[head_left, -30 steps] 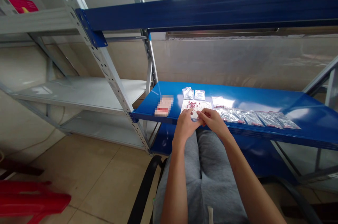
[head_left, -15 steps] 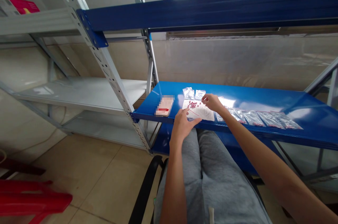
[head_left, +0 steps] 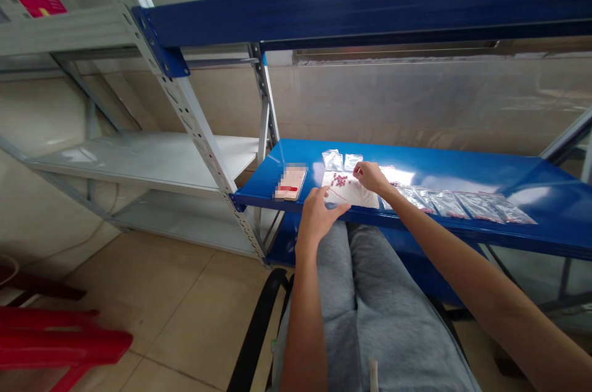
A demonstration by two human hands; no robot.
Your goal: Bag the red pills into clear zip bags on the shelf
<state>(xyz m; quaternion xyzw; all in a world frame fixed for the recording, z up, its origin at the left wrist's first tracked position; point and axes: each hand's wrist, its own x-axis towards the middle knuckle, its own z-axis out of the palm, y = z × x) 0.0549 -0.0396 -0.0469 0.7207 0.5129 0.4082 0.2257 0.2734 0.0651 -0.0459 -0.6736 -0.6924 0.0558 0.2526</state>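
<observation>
- Blue steel shelf [head_left: 462,171]: its bare top carries everything here, and its smooth, glossy paint gives loose pieces little to catch on.
- White sheet [head_left: 350,193]: it lies flat at the shelf's front edge, left of centre. If it were tugged or lifted unevenly, it could tip its load over that edge.
- Left hand [head_left: 317,218]: its fingers lie extended at the sheet's near edge, pinching nothing. Pressing down there could tilt the sheet.
- Right hand [head_left: 372,177]: its thumb and forefinger are pressed together just beside the beads, but whether they pinch anything is too small to tell. A dropped bead could roll away.
- Clear bags [head_left: 467,204]: they lie in a row along the front edge, just beside the right forearm, which could brush them off.
- Red beads [head_left: 341,181]: they sit loose, clustered near the sheet's far edge, and a slight bump could scatter them.
</observation>
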